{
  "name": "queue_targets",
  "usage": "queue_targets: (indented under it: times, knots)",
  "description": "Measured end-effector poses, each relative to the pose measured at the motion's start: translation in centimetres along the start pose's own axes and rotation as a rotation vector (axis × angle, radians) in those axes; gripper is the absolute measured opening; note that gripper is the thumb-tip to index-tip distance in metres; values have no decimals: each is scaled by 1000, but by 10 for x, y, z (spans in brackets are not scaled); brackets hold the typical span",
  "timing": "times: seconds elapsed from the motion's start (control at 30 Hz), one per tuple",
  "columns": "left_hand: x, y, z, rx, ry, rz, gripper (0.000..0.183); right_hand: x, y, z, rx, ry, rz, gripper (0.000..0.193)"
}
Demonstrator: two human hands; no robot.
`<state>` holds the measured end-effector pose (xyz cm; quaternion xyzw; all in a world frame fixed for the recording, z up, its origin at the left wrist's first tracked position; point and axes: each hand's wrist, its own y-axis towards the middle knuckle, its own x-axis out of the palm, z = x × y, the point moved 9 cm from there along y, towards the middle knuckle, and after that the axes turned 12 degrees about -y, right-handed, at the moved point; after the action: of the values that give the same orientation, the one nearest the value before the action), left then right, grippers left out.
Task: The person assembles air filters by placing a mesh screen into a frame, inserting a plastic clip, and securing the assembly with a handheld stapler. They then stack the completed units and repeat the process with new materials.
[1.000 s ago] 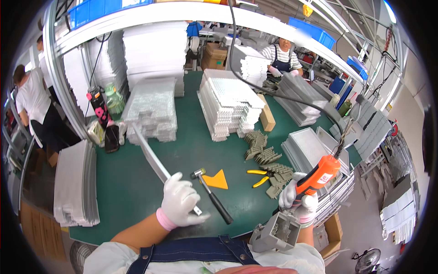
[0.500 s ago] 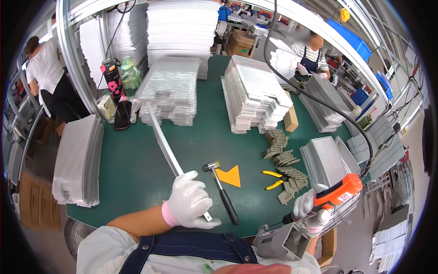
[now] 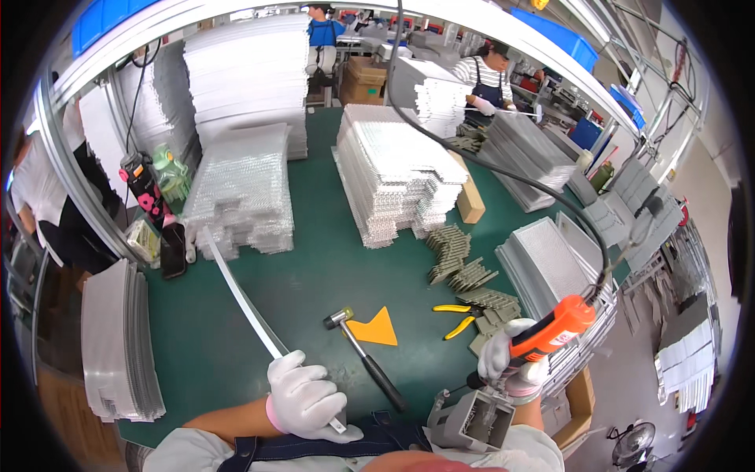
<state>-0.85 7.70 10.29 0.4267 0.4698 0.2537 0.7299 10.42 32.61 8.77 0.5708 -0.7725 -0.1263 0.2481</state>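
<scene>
By the near edge of the green table [image 3: 189, 338], my white-gloved left hand [image 3: 305, 397] grasps a long silvery-white strip [image 3: 244, 304] near one end, probably for control, my right hand [image 3: 510, 360] an orange-and-black power tool [image 3: 557, 326].

White-gloved left hand [image 3: 307, 396] is held left of the hammer [image 3: 377, 376], fingers curled into a grip; left forearm [image 3: 232, 418] is bared and angled inward. Gloved right hand [image 3: 495, 355] is held right of the hammer, fingers wrapped closed.

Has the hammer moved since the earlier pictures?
No. The hammer still lies with its head left of the orange scraper on the green table.
</scene>
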Motion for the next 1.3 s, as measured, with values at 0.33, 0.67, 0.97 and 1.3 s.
queue_targets:
  times: [0.33,0.67,0.97,1.3]
  knots:
    - [2,-5,-3,-28,9,-17,46,-9,-4,10,-10,74,42,68]
    - [2,-9,-5,-37,-5,-29,38,-9,-3,15,14,85,65,69]
    - [-2,-8,-2,16,22,40,39,-6,4,11,-29,20,58,65]
    - [4,-10,-5,-14,34,19,27,-7,5,17,-73,10,39,63]
